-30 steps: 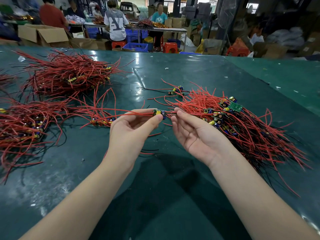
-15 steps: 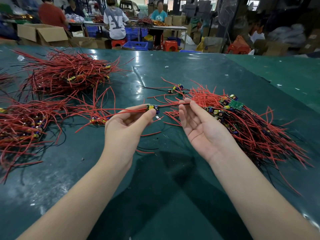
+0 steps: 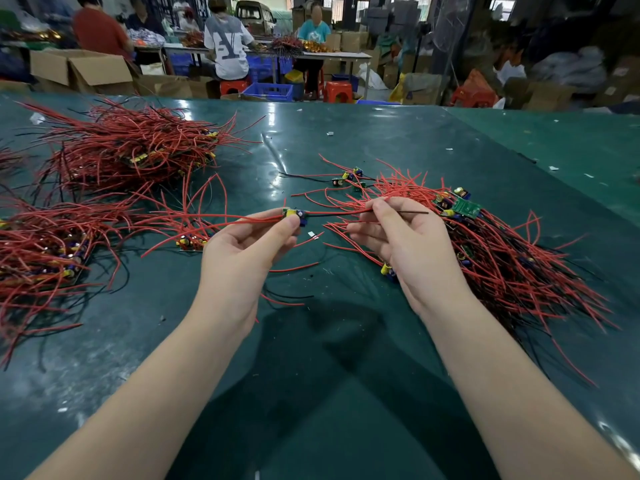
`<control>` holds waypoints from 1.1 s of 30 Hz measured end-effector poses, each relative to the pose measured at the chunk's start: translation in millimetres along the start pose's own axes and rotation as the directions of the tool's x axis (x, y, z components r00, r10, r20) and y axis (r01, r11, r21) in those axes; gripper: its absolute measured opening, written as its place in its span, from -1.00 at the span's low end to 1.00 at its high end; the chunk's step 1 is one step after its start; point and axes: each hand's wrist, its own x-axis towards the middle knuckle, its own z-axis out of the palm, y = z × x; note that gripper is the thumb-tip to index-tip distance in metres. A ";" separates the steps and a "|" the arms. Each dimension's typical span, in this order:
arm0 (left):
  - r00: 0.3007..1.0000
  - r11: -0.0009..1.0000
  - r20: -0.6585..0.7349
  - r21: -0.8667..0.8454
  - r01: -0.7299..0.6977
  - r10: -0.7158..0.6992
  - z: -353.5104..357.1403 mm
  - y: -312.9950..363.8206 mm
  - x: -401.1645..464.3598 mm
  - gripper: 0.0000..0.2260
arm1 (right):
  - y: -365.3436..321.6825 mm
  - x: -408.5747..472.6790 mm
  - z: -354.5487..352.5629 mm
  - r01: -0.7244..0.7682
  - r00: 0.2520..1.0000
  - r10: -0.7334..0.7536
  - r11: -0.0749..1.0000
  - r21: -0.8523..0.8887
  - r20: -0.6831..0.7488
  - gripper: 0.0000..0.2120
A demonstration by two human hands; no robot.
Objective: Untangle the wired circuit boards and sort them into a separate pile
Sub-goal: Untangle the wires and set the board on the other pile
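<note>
My left hand [image 3: 246, 251] pinches a small circuit board [image 3: 294, 215] with yellow and blue parts between thumb and fingers, above the green table. Red wires trail left from the board. A red and a black wire [image 3: 343, 213] run right from it into my right hand [image 3: 405, 244], which pinches them at the fingertips; the black end sticks out past the fingers. To the right lies the tangled pile [image 3: 502, 258] of red-wired boards, a green board [image 3: 465, 206] on top. Sorted piles lie at the left [image 3: 45, 251] and far left [image 3: 131, 150].
A small group of boards [image 3: 192, 242] lies just left of my left hand, and a few loose boards [image 3: 348, 178] lie beyond my hands. Stray wire pieces [image 3: 294, 268] lie between my wrists. People work at tables behind the green table [image 3: 311, 341], among boxes.
My left hand has drawn the board leftward, away from the right-hand pile. My right hand has closed from flat onto the wires, and their ends have come out of the tangle.
</note>
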 end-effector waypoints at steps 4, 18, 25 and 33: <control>1.000 0.999 -0.018 -0.023 0.022 -0.022 -0.8 2.3 0.3 -0.90 | 1.0 0.6 -1.7 -0.010 0.998 0.013 0.999 -0.049 0.054 -0.82; 0.998 0.998 -0.051 -0.049 0.041 -0.044 -0.7 9.7 3.3 -0.93 | -7.4 8.3 -20.3 -0.118 0.986 0.118 0.993 -0.011 0.119 -0.91; 0.996 0.998 -0.077 -0.052 0.043 -0.047 -2.8 12.8 5.3 -0.96 | -8.5 7.8 -26.4 -0.041 0.980 0.118 0.906 -0.422 0.159 -0.90; 0.996 0.998 -0.074 0.032 0.047 -0.044 -5.8 13.7 8.0 -0.98 | -8.9 10.8 -28.7 0.178 0.972 0.002 0.648 -0.741 0.235 -0.89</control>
